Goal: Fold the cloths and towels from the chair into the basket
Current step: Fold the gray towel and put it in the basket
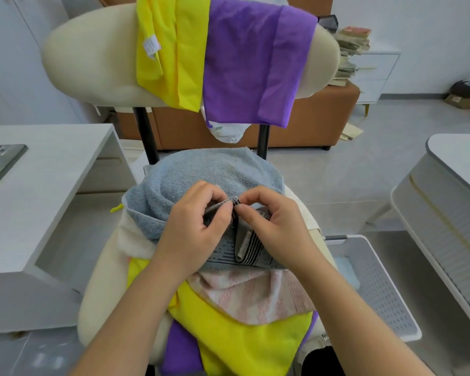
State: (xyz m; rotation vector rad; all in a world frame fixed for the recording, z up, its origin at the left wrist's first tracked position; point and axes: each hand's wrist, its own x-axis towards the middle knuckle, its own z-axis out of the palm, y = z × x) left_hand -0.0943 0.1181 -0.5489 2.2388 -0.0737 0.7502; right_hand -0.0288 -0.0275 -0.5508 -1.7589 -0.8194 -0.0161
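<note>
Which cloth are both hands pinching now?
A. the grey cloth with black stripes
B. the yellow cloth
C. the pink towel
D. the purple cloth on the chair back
A: the left hand and right hand pinch the top edge of the grey cloth with black stripes.

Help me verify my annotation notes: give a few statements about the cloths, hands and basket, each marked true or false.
1. The left hand and the right hand both pinch the grey patterned cloth. True.
2. Draped over the chair, the purple cloth hangs left of the yellow cloth. False: it hangs to its right.
3. A blue towel lies beyond the hands. True.
4. The basket rests on the chair. False: it stands on the floor, right of it.
</note>
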